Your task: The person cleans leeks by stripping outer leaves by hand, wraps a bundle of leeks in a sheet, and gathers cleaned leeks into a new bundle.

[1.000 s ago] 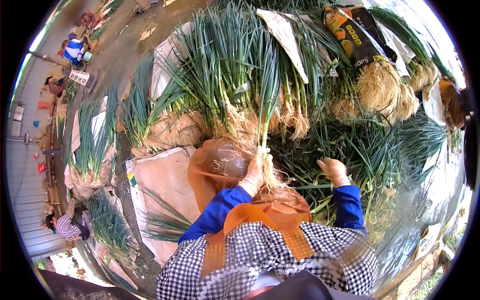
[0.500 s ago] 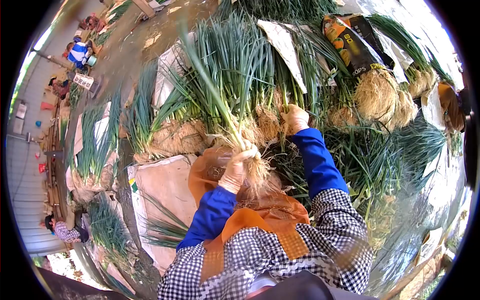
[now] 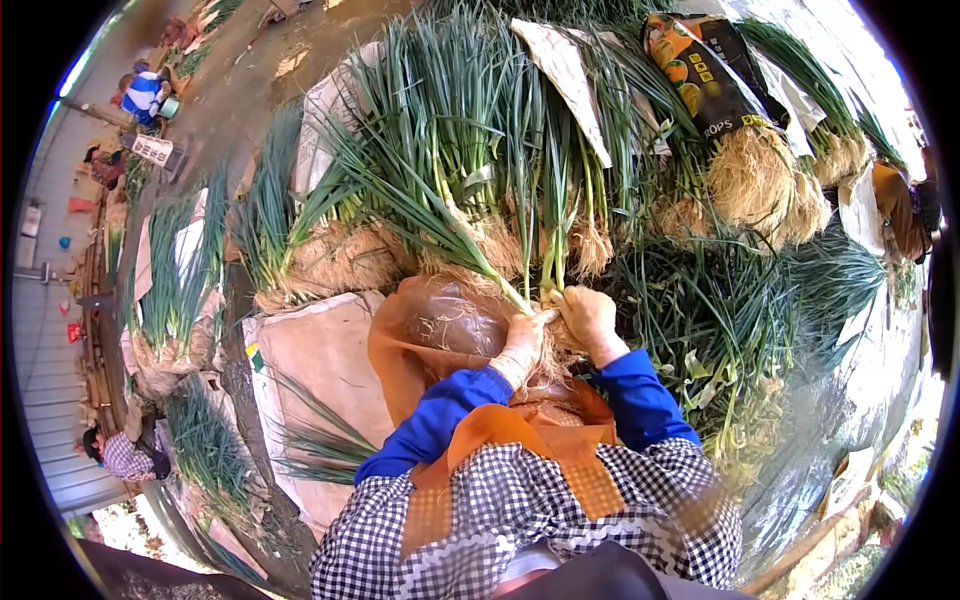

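Scallions (image 3: 552, 255) in left hand (image 3: 523, 347) and right hand (image 3: 592, 322), leaves pointing away, stalks diverging

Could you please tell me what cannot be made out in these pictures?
All in the head view:
Number of stalks in the left hand and right hand: hidden by fingers and overlap.
Whatever lies beneath the orange apron: covered by it.
Smallest print on the black bag: too small.
Hands of the co-worker at lower left: too small.
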`<action>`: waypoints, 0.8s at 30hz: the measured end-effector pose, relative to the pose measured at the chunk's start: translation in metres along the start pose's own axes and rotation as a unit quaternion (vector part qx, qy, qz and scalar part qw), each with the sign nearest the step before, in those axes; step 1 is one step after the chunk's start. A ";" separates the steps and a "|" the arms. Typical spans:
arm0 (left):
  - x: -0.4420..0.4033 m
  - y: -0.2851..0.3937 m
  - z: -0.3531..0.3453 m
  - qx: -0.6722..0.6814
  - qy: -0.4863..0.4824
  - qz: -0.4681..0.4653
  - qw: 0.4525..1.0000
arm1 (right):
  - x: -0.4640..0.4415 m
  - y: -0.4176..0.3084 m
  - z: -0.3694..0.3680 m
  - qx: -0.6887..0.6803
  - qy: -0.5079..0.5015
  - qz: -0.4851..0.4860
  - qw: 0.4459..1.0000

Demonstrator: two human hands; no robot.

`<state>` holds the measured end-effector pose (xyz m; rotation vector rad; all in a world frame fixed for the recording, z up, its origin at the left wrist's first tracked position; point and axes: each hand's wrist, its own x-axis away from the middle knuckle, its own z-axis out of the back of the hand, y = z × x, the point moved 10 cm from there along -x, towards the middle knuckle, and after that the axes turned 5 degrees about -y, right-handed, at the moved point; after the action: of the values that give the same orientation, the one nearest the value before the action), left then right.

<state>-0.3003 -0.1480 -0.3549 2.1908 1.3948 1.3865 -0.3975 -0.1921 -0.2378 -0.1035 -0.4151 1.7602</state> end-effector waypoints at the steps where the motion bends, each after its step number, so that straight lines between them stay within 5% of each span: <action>1: -0.004 0.001 0.008 -0.003 0.009 -0.017 1.000 | 0.010 -0.016 0.008 0.030 -0.010 0.063 0.998; 2: -0.011 0.000 0.018 -0.016 0.014 -0.011 1.000 | 0.013 -0.005 -0.016 0.050 -0.109 0.043 0.992; 4: -0.015 0.007 0.029 -0.021 0.007 -0.033 0.999 | 0.034 -0.005 0.003 0.112 -0.119 0.105 0.981; 6: -0.007 0.012 0.022 -0.031 0.013 -0.018 0.999 | 0.041 0.055 0.033 0.165 0.012 -0.002 0.986; 7: -0.004 0.014 0.019 -0.040 0.018 -0.006 0.999 | 0.040 0.119 0.018 0.135 -0.096 -0.156 0.974; 9: -0.006 0.007 0.018 -0.032 0.004 0.012 0.999 | 0.054 0.198 -0.063 0.139 -0.316 -0.164 0.924; 10: -0.010 0.007 0.015 -0.031 -0.003 0.010 0.999 | 0.027 0.151 -0.045 0.103 -0.133 0.010 0.986; 11: -0.010 0.005 0.014 -0.029 -0.007 0.010 0.999 | 0.025 0.090 -0.020 0.059 0.055 0.184 0.980; 12: -0.004 0.001 0.016 -0.031 -0.004 0.014 0.999 | 0.006 0.080 -0.020 -0.337 -0.062 0.038 0.939; 13: 0.000 -0.002 0.010 -0.017 -0.018 0.037 0.999 | -0.003 0.049 -0.032 -0.668 -0.163 -0.111 0.718; 16: 0.009 0.003 -0.003 0.014 -0.045 0.067 0.997 | -0.043 0.011 -0.054 -0.768 -0.064 -0.101 0.629; 17: 0.006 0.010 0.000 -0.023 -0.028 0.007 0.999 | -0.044 -0.001 -0.065 -0.805 -0.073 -0.114 0.578; 20: -0.009 -0.001 0.031 -0.180 -0.016 -0.008 0.984 | -0.045 0.033 -0.079 -0.590 0.094 -0.094 0.796; 22: -0.003 0.004 0.023 -0.116 -0.006 -0.015 0.993 | -0.010 0.017 -0.014 -0.250 0.212 0.014 0.945; 23: 0.002 0.013 0.014 -0.051 0.004 -0.026 0.998 | -0.001 0.019 -0.013 -0.418 0.070 -0.037 0.905; 24: 0.014 0.026 0.007 -0.060 0.028 -0.003 0.998 | 0.016 0.013 -0.010 -0.355 0.018 -0.010 0.935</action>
<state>-0.2776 -0.1486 -0.3350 2.0872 1.2991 1.5000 -0.4107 -0.1769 -0.2494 -0.6413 -1.0067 1.5098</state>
